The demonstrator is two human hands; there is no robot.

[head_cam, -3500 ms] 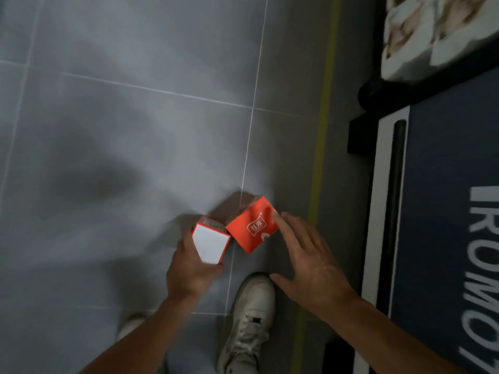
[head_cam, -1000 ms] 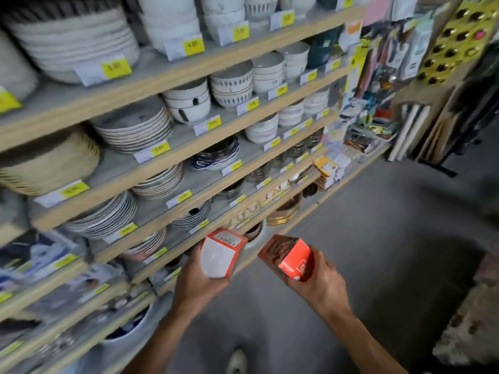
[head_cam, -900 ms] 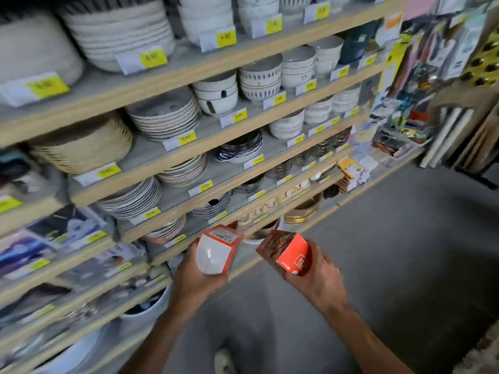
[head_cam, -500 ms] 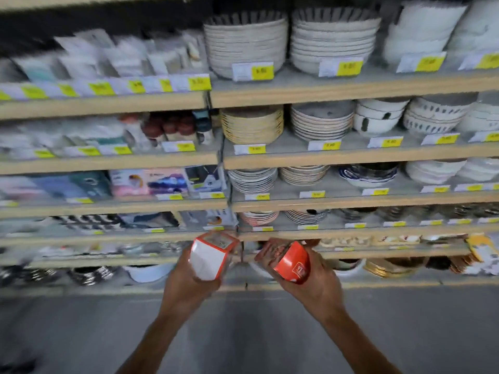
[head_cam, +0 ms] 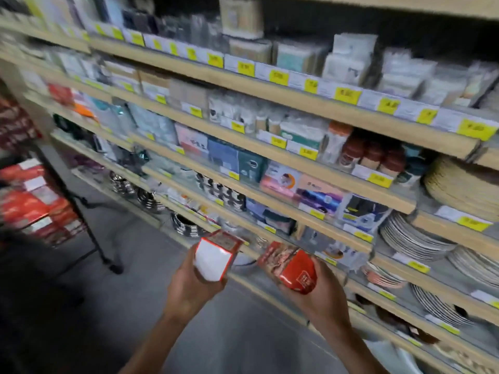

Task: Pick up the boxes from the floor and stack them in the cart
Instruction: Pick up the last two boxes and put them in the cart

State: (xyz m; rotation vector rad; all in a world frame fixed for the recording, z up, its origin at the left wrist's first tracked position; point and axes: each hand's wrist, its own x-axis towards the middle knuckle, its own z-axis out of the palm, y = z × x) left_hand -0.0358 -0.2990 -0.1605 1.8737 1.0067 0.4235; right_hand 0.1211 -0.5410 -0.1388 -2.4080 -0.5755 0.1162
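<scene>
Left hand and right hand each grip a box

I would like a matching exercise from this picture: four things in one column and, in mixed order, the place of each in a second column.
1. box with white face
2. red box
3. cart with red boxes
4. stacked plates

a. far left of the view
b. in the right hand
c. on a shelf at right
d. in the left hand

Pairs: 1-d, 2-b, 3-a, 4-c
</scene>
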